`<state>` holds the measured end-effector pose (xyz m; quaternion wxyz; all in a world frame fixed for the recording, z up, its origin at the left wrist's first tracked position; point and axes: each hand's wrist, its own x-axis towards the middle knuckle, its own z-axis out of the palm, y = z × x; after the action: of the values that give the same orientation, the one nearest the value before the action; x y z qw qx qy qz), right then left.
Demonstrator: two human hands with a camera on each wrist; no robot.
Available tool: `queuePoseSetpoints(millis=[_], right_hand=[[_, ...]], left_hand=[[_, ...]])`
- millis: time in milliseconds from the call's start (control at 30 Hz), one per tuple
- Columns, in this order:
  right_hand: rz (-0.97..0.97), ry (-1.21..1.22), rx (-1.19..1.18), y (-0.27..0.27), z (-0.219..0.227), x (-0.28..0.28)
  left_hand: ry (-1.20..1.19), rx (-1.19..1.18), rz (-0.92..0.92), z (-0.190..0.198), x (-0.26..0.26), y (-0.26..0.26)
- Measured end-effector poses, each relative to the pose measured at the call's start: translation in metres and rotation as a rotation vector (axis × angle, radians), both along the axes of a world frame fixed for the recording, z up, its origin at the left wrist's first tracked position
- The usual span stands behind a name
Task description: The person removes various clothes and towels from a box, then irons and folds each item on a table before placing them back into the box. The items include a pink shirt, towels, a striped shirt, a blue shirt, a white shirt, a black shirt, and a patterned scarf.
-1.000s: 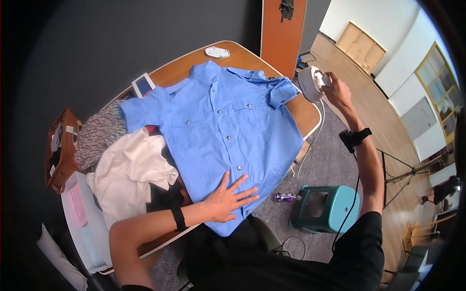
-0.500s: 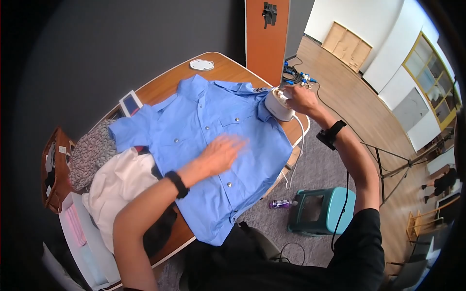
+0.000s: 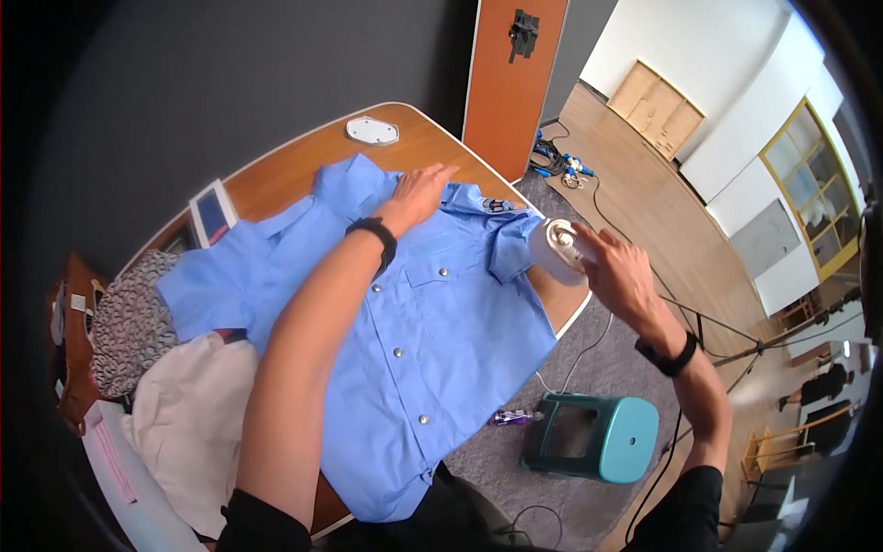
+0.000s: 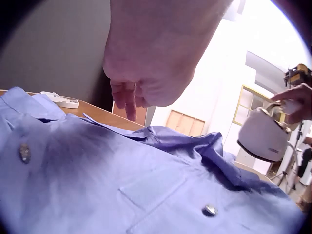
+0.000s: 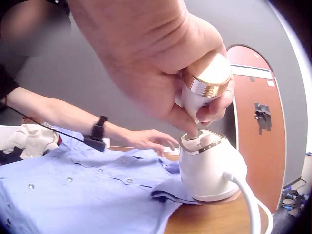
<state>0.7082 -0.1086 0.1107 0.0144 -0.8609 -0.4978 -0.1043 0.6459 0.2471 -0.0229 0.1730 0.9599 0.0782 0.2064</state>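
Observation:
A light blue short-sleeved shirt [image 3: 441, 322] with metal buttons lies front up across the wooden table. My left hand [image 3: 418, 195] reaches over its shoulder beside the collar, fingers loosely extended and holding nothing. In the left wrist view those fingers hang above the cloth. My right hand [image 3: 625, 276] grips the handle of a white handheld iron [image 3: 552, 253] with gold trim. The iron stands at the cuff of the sleeve [image 3: 515, 247] by the table's right edge. In the right wrist view, fingers and thumb wrap its handle, and a white cord [image 5: 251, 204] trails from its body.
A white flat plate [image 3: 372, 131] lies at the table's far end. White cloth [image 3: 193, 414], a grey knitted piece [image 3: 133, 317], a framed item [image 3: 213, 216] and a brown bag [image 3: 78, 350] crowd the left. A teal stool [image 3: 625, 442] and a purple bottle [image 3: 515, 418] are on the floor.
My left hand has lifted from the shirt's lower front and moved up to the shoulder. The right hand has brought the iron in from beyond the table edge to the sleeve.

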Motion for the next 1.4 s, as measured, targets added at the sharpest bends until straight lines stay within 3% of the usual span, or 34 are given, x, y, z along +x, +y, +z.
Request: queuePoseSetpoints(millis=[133, 233, 333, 533, 667, 767, 800, 900, 1000, 1100, 1133, 1233, 1267, 1300, 1367, 1400], right_hand=[[0.147, 0.087, -0.077, -0.008, -0.002, -0.04], [0.19, 0.198, -0.189, -0.007, -0.013, -0.055], [0.2, 0.26, -0.152, -0.01, -0.02, -0.058], [0.146, 0.269, -0.142, -0.016, -0.032, -0.071], [0.122, 0.29, -0.142, -0.016, -0.033, -0.076], [0.135, 0.306, -0.107, -0.018, -0.036, -0.075], [0.127, 0.311, -0.114, -0.019, -0.036, -0.075], [0.136, 0.293, -0.088, -0.02, -0.04, -0.075], [0.134, 0.278, -0.084, -0.021, -0.038, -0.076], [0.123, 0.24, -0.075, -0.023, -0.045, -0.078], [0.116, 0.222, -0.074, -0.023, -0.046, -0.079], [0.077, 0.193, -0.087, -0.023, -0.049, -0.085], [0.064, 0.208, -0.105, -0.021, -0.044, -0.087], [0.068, 0.204, -0.102, -0.021, -0.043, -0.086], [0.07, 0.213, -0.101, -0.023, -0.046, -0.085], [0.072, 0.202, -0.089, -0.024, -0.048, -0.085]], left_hand=[[-0.02, -0.135, -0.143, -0.019, 0.048, 0.011], [0.232, -0.208, -0.148, -0.014, 0.065, 0.006], [0.349, -0.076, -0.163, -0.021, 0.081, 0.007], [0.032, -0.151, -0.056, -0.018, 0.098, 0.009], [-0.237, -0.299, 0.274, -0.042, 0.108, -0.011], [-0.586, 0.053, 0.063, -0.031, 0.09, -0.032], [-0.574, 0.098, -0.055, -0.017, 0.077, -0.044], [-0.186, -0.075, -0.099, -0.007, 0.045, -0.092], [0.266, -0.144, 0.011, 0.001, 0.027, -0.116], [0.224, -0.234, 0.032, -0.023, 0.045, -0.124], [0.334, -0.454, -0.033, -0.023, 0.058, -0.122], [0.233, -1.253, -0.297, -0.044, 0.097, -0.124], [0.22, -1.095, -0.426, -0.046, 0.098, -0.121], [0.086, -0.718, -0.455, -0.058, 0.102, -0.123], [-0.022, -0.539, -0.385, -0.073, 0.108, -0.122], [-0.136, -0.493, -0.296, -0.06, 0.098, -0.12]])
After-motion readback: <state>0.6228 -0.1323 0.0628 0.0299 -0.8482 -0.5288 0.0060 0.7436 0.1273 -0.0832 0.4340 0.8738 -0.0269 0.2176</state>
